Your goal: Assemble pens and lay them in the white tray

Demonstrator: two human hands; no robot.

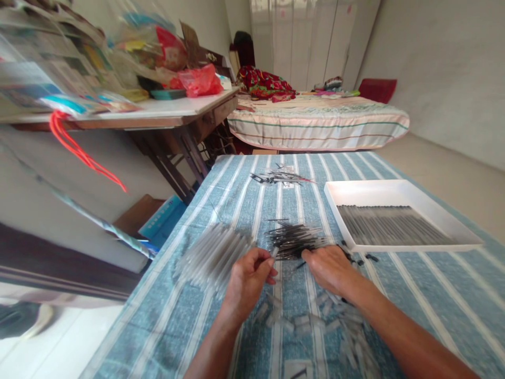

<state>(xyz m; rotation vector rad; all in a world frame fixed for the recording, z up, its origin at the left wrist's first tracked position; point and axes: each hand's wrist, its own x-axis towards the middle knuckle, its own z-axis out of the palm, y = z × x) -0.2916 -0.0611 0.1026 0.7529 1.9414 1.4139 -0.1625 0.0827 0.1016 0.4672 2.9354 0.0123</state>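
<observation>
While the left hand (248, 276) pinches a small clear piece (275, 252) above mid-desk (158, 326), the right hand's (329, 267) grip seems closed on a dark rod (300, 266) beside the rod pile (292, 242); light fingertip pressure near the ends suits such slim parts.

Cannot make out any full word, brand or number. Can see only dark print on 2 pale patches (295, 366) of the striped cloth (430, 310) and pale marks on the blue box (163, 216), too blurred or cut off to read.
</observation>
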